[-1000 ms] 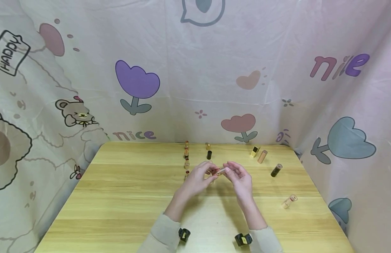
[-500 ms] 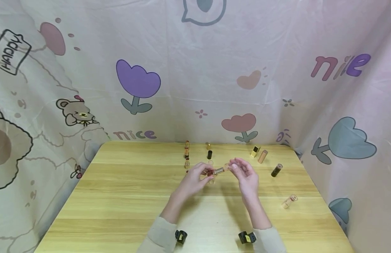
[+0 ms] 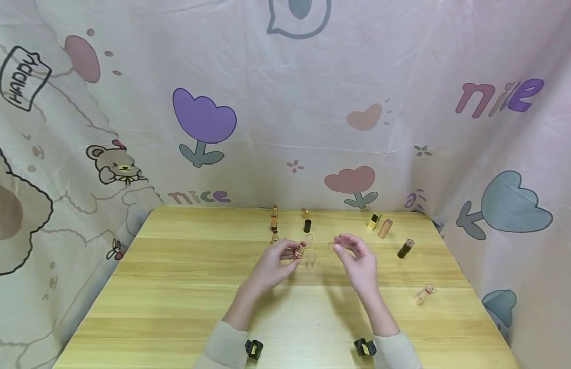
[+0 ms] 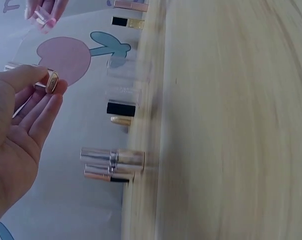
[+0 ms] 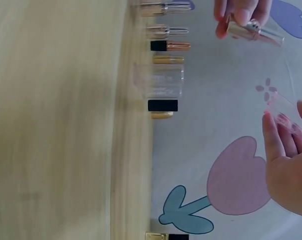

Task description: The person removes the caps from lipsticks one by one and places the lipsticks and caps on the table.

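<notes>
My left hand (image 3: 269,264) pinches an uncapped lipstick (image 3: 301,249) between thumb and fingers, above the table. The left wrist view shows the gold end of its tube (image 4: 52,82). Apart from it to the right, my right hand (image 3: 361,264) holds a clear cap (image 5: 282,111) between thumb and fingertips. Close beyond the lipstick stand two more clear caps, a far one (image 3: 309,241) and a near one (image 3: 311,260). Behind them are a black cap (image 3: 307,225) and a small gold cap (image 3: 306,214).
Uncapped lipsticks form a row at the back, among them a black-based one (image 3: 273,222). On the right stand capped lipsticks: black-and-gold (image 3: 373,221), pinkish-tan (image 3: 385,228), dark (image 3: 406,248) and clear-topped (image 3: 424,294). A printed curtain (image 3: 285,102) hangs behind the wooden table (image 3: 165,287).
The clear cap has come off the lipstick, and my hands have drawn apart. My left hand has moved left with the lipstick, now tilted more upright; my right hand has shifted right with the cap.
</notes>
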A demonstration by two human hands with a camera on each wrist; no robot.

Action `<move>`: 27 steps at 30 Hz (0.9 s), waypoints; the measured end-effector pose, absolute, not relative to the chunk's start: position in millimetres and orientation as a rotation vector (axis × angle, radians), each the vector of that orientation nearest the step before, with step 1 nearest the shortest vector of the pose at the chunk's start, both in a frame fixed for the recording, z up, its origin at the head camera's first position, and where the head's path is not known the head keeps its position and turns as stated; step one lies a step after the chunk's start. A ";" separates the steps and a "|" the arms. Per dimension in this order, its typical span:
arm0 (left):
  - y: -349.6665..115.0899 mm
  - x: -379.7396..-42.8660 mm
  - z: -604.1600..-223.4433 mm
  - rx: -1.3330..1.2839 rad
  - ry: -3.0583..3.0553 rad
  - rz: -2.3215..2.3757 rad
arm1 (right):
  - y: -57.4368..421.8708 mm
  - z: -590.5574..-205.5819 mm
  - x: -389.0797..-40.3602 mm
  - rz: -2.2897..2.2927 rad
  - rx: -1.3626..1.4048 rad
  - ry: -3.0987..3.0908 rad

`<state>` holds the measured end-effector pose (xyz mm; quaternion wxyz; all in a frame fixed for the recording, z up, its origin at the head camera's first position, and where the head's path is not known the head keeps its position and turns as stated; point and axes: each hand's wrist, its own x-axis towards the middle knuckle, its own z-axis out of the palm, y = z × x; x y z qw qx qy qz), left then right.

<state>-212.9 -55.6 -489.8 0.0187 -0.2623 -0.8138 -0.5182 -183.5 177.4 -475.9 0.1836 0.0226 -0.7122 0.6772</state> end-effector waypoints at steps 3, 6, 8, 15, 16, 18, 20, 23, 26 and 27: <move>-61.4 -210.7 -490.2 -0.802 -2.532 -1.615 | 176.5 -479.6 -181.8 1.846 0.098 -2.107; -67.2 -208.3 -490.3 -0.788 -2.543 -1.630 | 175.3 -482.7 -179.9 1.820 0.136 -2.186; -70.8 -206.8 -490.9 -0.767 -2.562 -1.635 | 174.3 -484.2 -178.6 1.817 0.158 -2.223; -82.7 -202.8 -494.4 -0.757 -2.579 -1.608 | 172.8 -494.5 -180.2 1.753 0.164 -2.395; -84.5 -202.5 -495.3 -0.755 -2.586 -1.603 | 172.8 -496.2 -180.5 1.745 0.168 -2.419; -88.4 -201.4 -496.6 -0.744 -2.610 -1.579 | 172.5 -499.0 -180.7 1.725 0.170 -2.475; -92.3 -200.1 -497.3 -0.730 -2.644 -1.544 | 172.2 -501.8 -181.2 1.712 0.193 -2.527; -97.6 -198.7 -498.3 -0.693 -2.705 -1.506 | 171.6 -505.7 -182.3 1.698 0.252 -2.601; -101.5 -198.4 -500.0 -0.674 -2.758 -1.479 | 170.9 -508.7 -183.5 1.663 0.316 -2.670; -102.4 -198.5 -500.3 -0.666 -2.776 -1.479 | 170.6 -509.3 -183.8 1.648 0.334 -2.690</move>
